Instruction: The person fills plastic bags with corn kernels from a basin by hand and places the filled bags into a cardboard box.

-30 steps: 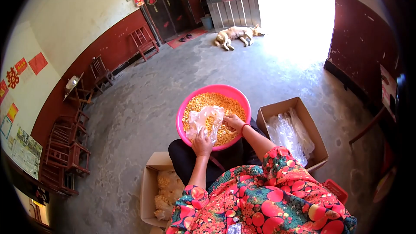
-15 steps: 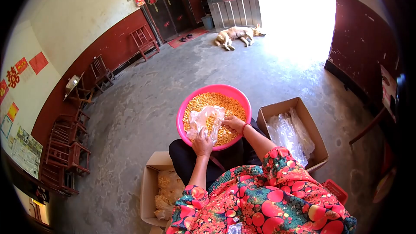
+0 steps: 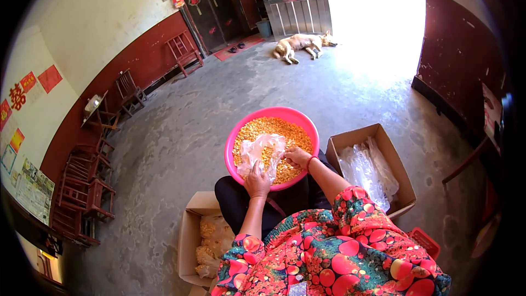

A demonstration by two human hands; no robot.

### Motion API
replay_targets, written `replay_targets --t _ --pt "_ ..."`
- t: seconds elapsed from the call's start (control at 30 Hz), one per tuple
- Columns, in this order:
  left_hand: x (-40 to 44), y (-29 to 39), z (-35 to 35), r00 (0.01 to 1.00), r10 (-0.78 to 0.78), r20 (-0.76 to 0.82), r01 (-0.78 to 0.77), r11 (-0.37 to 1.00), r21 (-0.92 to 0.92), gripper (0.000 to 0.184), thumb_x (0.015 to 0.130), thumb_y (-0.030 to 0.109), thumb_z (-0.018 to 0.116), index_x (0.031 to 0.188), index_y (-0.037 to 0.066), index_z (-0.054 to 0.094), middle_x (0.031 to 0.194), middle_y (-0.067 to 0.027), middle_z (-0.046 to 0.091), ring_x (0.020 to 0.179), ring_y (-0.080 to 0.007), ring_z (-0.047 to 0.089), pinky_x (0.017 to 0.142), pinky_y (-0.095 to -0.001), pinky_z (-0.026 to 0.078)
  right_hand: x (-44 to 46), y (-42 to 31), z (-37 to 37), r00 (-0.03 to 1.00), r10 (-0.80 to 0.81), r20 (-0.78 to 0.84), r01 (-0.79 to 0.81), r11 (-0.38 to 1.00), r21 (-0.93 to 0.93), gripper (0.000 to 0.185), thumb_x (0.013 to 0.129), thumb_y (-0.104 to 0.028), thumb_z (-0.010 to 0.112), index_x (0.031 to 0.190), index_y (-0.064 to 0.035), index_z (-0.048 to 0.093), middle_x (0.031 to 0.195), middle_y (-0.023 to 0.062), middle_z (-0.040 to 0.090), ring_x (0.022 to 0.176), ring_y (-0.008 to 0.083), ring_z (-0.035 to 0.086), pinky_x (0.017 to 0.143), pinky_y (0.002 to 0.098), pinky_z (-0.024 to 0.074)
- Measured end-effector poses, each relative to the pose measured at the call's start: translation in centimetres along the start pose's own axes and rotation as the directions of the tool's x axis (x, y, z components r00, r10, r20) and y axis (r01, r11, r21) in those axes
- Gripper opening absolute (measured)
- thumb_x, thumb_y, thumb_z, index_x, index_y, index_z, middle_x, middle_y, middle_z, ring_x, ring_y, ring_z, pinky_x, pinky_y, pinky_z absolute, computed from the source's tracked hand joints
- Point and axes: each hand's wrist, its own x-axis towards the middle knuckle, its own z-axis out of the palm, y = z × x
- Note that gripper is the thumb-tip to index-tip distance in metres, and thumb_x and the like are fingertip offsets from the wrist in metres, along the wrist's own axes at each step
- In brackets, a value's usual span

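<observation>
A pink basin point(image 3: 229, 157) full of yellow corn kernels point(image 3: 271, 126) rests at my lap. Over the kernels is a clear plastic bag point(image 3: 251, 151), its mouth spread apart, with kernels showing through or behind it. My left hand point(image 3: 256, 182) is closed on the near left side of the bag. On the other side, my right hand point(image 3: 297, 157), with a red band at the wrist, pinches the bag's right edge. Its fingertips are partly hidden, and I cannot tell whether kernels are in them too.
At right stands a cardboard box point(image 3: 404, 193) with clear plastic bags point(image 3: 359, 171). Another cardboard box point(image 3: 188, 241) at lower left holds bags of corn point(image 3: 211, 241). A dog point(image 3: 301, 45) lies by the doorway. Wooden chairs point(image 3: 87, 194) line the left wall. A red basket point(image 3: 424, 241) sits lower right.
</observation>
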Motion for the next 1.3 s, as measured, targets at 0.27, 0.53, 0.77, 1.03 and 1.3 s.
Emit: replay_targets --t 0.27,0.53,0.77,1.03,1.3 --pt "-0.1 -0.2 0.4 0.999 0.006 -0.043 -0.007 1.0 -0.006 0.05 0.067 0.009 0.051 0.116 0.008 0.047 0.101 -0.0163 0.058 0.09 -0.0316 0.056 0.077 -0.0399 0.044 0.3 0.0 0.1 0.997 0.082 -0.005 -0.079 0.966 0.246 0.014 0.082 -0.012 0.047 0.08 -0.0022 0.057 0.057 0.0022 0.047 0.04 0.0071 0.036 0.033 0.0203 0.0246" --pt "0.0 -0.3 0.3 1.0 0.009 -0.017 -0.01 1.0 -0.027 0.049 0.068 0.009 0.049 0.116 0.008 0.047 0.102 -0.0169 0.057 0.09 -0.0318 0.056 0.077 -0.0399 0.045 1.3 -0.3 4.3 0.998 -0.039 0.049 0.023 0.956 0.293 0.012 0.083 -0.014 0.052 0.085 -0.0034 0.057 0.065 0.0033 0.052 0.045 0.0068 0.038 0.038 0.0197 0.0288" --pt "-0.1 -0.4 0.4 1.0 -0.029 -0.005 0.029 1.0 0.008 0.047 0.068 0.01 0.049 0.115 0.008 0.048 0.102 -0.0168 0.057 0.088 -0.0326 0.056 0.074 -0.0409 0.046 4.8 -0.1 6.6 0.985 -0.123 -0.119 0.153 0.942 0.299 0.015 0.079 -0.019 0.053 0.079 -0.0042 0.054 0.068 0.0046 0.053 0.054 0.0123 0.046 0.047 0.0258 0.0372" --pt "-0.2 0.5 -0.6 1.0 -0.004 -0.031 0.002 0.999 -0.042 0.05 0.067 0.007 0.051 0.117 0.01 0.046 0.099 -0.0166 0.058 0.085 -0.0328 0.057 0.071 -0.0423 0.046 2.0 -4.5 9.2 0.915 -0.353 -0.197 0.291 0.913 -0.287 0.036 0.077 -0.034 0.055 0.097 -0.0043 0.059 0.097 0.0093 0.057 0.088 0.0203 0.051 0.075 0.0311 0.0399" --pt "0.0 -0.4 0.4 1.0 -0.006 -0.021 0.005 0.999 -0.04 0.048 0.067 0.008 0.05 0.116 0.008 0.048 0.098 -0.0164 0.059 0.087 -0.0316 0.057 0.073 -0.0404 0.046 2.4 0.3 5.2 0.813 -0.477 -0.334 0.294 0.831 -0.472 0.024 0.074 -0.024 0.053 0.078 -0.0019 0.061 0.073 0.012 0.062 0.065 0.0282 0.059 0.061 0.0368 0.0463"
